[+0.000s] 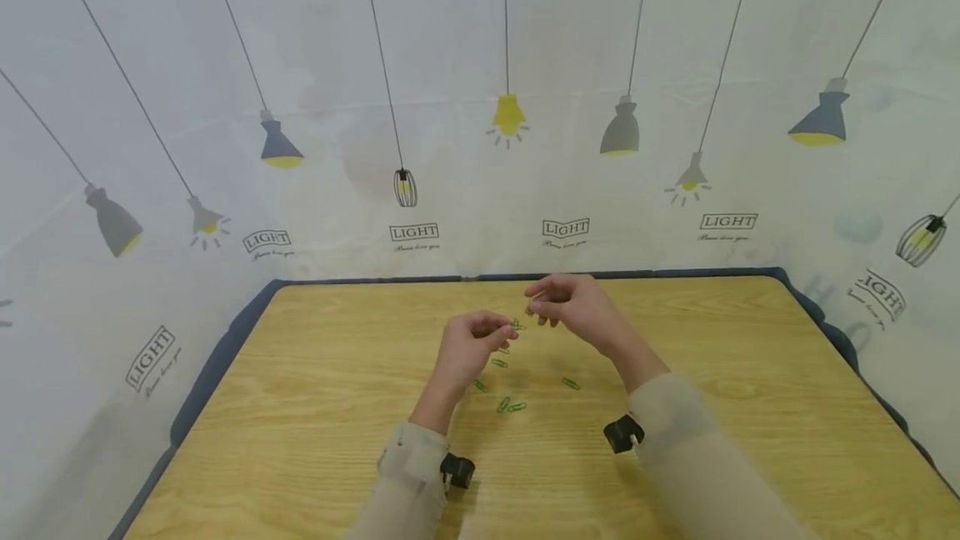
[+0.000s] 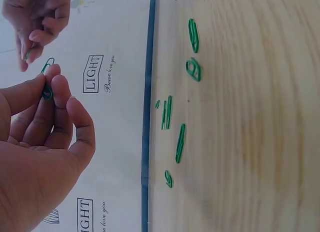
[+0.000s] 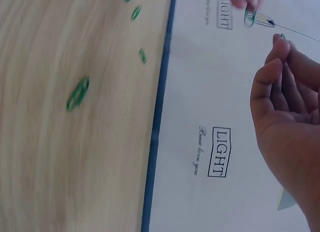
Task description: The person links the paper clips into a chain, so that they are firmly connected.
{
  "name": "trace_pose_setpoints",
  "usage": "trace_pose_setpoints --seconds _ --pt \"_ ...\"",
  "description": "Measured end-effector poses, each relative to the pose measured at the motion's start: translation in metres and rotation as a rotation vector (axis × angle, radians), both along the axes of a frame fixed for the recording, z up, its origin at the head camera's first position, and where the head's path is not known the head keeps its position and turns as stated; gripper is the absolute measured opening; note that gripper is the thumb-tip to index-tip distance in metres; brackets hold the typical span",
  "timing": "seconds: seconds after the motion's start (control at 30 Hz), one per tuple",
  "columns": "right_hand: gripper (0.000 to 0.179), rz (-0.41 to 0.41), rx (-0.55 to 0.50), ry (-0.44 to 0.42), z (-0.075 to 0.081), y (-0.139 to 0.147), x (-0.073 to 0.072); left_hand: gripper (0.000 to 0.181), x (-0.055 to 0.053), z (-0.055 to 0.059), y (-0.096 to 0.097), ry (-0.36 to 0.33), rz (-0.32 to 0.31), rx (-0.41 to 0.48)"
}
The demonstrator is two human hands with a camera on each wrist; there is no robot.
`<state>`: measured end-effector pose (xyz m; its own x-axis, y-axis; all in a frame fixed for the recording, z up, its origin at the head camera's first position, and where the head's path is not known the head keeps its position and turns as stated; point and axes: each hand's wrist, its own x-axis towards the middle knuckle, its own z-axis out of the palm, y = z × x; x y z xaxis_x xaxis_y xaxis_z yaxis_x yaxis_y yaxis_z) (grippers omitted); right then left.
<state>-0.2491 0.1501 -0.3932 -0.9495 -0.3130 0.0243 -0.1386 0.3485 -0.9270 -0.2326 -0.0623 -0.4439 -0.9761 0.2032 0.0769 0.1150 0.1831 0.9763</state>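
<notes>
My left hand point(image 1: 467, 348) pinches green paper clips point(image 2: 47, 91) between thumb and fingertips, raised above the table. One loop of green wire point(image 2: 49, 65) stands out past the fingertips toward the other hand. Slightly higher and to the right, my right hand point(image 1: 579, 308) pinches another green paper clip point(image 2: 29, 52), mostly covered by its fingers; only a small green bit point(image 3: 282, 36) peeks out in the right wrist view. A small gap separates the two hands. Below them lie several loose green paper clips, among them one point(image 1: 503, 404) touching or close beside another point(image 1: 517, 407).
A single paper clip point(image 1: 571, 383) lies apart, below the right hand. The wooden table point(image 1: 300, 423) has a dark blue edge point(image 1: 225, 348). Behind it hangs a pale backdrop point(image 1: 450, 40) printed with lamps. Each wrist wears a small black camera point(image 1: 457, 470).
</notes>
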Motion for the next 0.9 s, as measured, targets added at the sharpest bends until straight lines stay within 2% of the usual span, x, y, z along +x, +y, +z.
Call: trace_pose_setpoints --seconds 0.23,0.43,0.53,0.77,0.9 --pt "0.021 -0.121 -0.139 0.003 -0.008 -0.016 0.022 0.017 0.005 0.004 -0.001 -0.016 0.001 0.020" --pt "0.023 -0.215 -0.194 -0.030 -0.021 -0.026 0.030 0.018 0.019 0.022 -0.004 -0.013 0.001 0.047" --pt "0.023 -0.269 -0.240 -0.050 -0.025 -0.031 0.032 0.018 0.024 0.027 -0.005 -0.020 0.010 0.064" --pt "0.022 -0.334 -0.337 -0.075 -0.029 -0.042 0.034 0.019 0.013 0.008 -0.007 -0.028 0.035 0.091" --pt "0.022 -0.341 -0.344 -0.072 -0.030 -0.046 0.034 0.019 0.011 0.005 -0.010 -0.012 0.042 0.092"
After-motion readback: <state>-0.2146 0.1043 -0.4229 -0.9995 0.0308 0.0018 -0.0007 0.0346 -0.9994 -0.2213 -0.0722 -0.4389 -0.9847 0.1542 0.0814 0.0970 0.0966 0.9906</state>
